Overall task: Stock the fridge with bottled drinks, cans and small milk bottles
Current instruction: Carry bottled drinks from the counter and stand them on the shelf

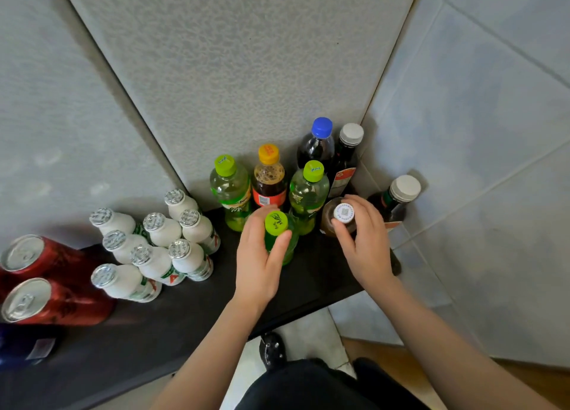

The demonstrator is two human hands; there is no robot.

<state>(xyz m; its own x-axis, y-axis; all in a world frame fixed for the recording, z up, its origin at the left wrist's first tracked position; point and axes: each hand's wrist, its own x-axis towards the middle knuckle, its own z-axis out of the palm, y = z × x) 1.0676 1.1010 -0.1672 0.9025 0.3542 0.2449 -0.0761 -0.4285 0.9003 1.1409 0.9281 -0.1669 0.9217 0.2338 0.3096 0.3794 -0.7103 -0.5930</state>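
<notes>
On a black table (191, 311) stand drinks. My left hand (259, 261) is closed around a green bottle with a lime cap (276, 223). My right hand (365, 243) grips a brown bottle with a white cap (343, 213) by its neck. Behind them stand two more green bottles (229, 187), (308, 190), a cola bottle with an orange cap (269, 178), a dark bottle with a blue cap (319, 141) and two dark bottles with white caps (348, 150), (398, 196). Several small white milk bottles (154, 246) cluster at the left, next to two red cans (40, 280).
Grey padded wall panels (231, 70) rise behind the table, which sits in a corner. A dark blue can (21, 345) lies at the left edge. My dark trousers and a black shoe (273, 348) show below, over pale floor tiles and a wood strip.
</notes>
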